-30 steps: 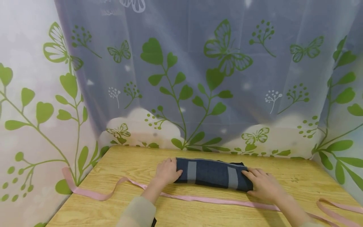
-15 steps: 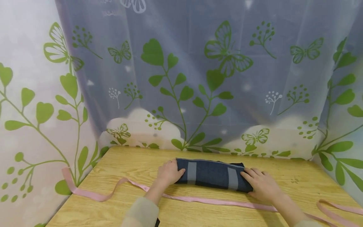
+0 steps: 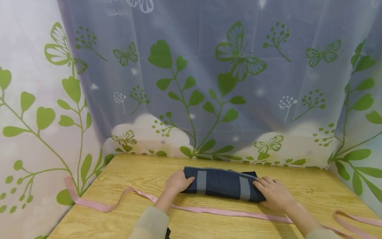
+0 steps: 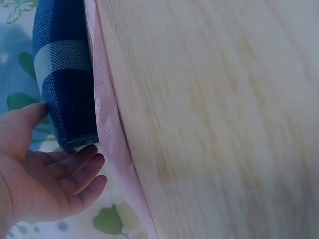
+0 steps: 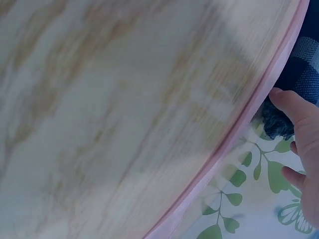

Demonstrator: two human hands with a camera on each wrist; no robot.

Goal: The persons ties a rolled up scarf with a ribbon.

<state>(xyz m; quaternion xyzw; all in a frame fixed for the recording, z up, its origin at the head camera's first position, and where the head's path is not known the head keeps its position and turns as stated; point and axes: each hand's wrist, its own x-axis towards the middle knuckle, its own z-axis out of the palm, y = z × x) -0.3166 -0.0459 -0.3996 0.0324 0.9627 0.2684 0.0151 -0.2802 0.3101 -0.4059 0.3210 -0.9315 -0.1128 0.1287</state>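
A dark blue checked cloth (image 3: 223, 184), folded into a long roll with pale grey bands, lies across the wooden table. My left hand (image 3: 178, 182) is at its left end, thumb on the front. Seen from the left wrist, that hand (image 4: 50, 174) has its fingers loosely extended at the roll's end. At the other end, my right hand (image 3: 276, 194) holds the roll with fingers over the top and thumb low in front. The right wrist view shows the thumb of the right hand (image 5: 304, 134) against the cloth (image 5: 301, 82), by its frayed edge.
A long pink ribbon (image 3: 221, 210) runs over the table (image 3: 209, 229) in front of the roll. It loops at the right and reaches the left table edge. Printed curtains (image 3: 191, 83) with leaves and butterflies hang behind and beside the table.
The fingers of my left hand have slid down off the roll's top edge at its left end. The right hand shifts slightly left, and the roll stays almost in place.
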